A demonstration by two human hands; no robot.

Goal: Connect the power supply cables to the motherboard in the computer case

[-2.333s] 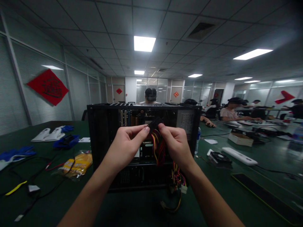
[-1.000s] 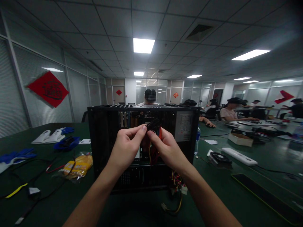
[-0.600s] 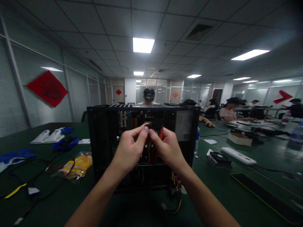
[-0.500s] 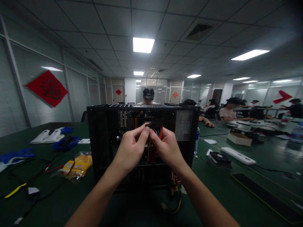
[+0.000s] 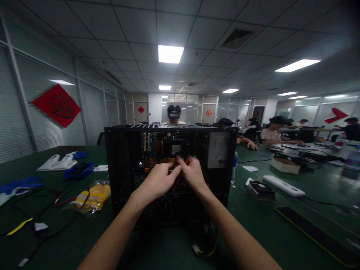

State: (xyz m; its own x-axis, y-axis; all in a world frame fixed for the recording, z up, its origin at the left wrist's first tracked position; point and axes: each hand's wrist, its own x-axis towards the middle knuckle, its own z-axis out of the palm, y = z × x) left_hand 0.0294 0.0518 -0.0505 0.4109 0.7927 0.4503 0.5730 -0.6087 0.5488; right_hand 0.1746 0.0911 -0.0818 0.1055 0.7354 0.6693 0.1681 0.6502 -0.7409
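An open black computer case (image 5: 123, 165) stands upright on the green table (image 5: 267, 225), its motherboard (image 5: 157, 148) facing me. Both my hands reach inside it. My left hand (image 5: 159, 182) and my right hand (image 5: 191, 172) meet with pinched fingers around a bundle of red and yellow power wires (image 5: 181, 176). The connector at the end of the wires is hidden behind my fingers. A silver power supply (image 5: 218, 150) sits in the case's upper right. More wires (image 5: 206, 247) trail out at the case's bottom.
Left of the case lie a yellow snack bag (image 5: 91, 197), blue and white gloves (image 5: 62, 161) and loose cables (image 5: 30, 225). To the right are a small fan (image 5: 260, 187), a white bar (image 5: 284, 185), a water bottle (image 5: 234, 167) and a black strip (image 5: 317, 234). Other people sit behind.
Both hands have moved down and deeper into the case with the wire bundle. The black connector, earlier visible between my fingertips, is now hidden.
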